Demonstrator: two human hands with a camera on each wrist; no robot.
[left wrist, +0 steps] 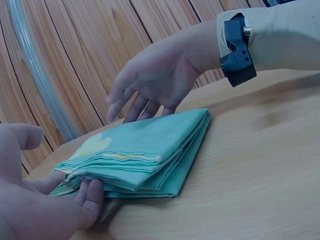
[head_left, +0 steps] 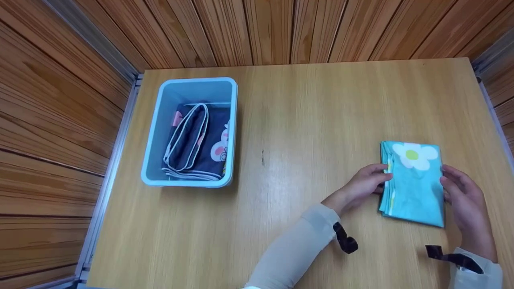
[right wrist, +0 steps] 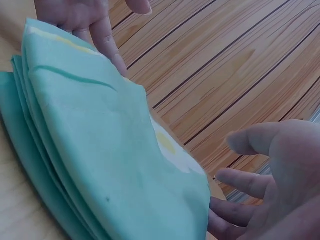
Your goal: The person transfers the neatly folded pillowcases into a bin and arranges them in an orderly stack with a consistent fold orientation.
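A folded turquoise cloth with a white flower print lies on the right side of the table, its layers stacked along the left edge. My left hand touches that layered edge; in the left wrist view, some fingers reach in at the lower layers while another digit stands apart from the cloth. Along the opposite edge is my right hand, its fingers loosely bent and partly hidden by the cloth. The right wrist view shows its lower fingers against the cloth's edge, with the upper ones off it.
A light blue plastic bin stands at the table's back left. Inside it are folded dark navy cloths with pale trim and pink-and-white prints. Wood-plank walls and metal rails border the wooden table.
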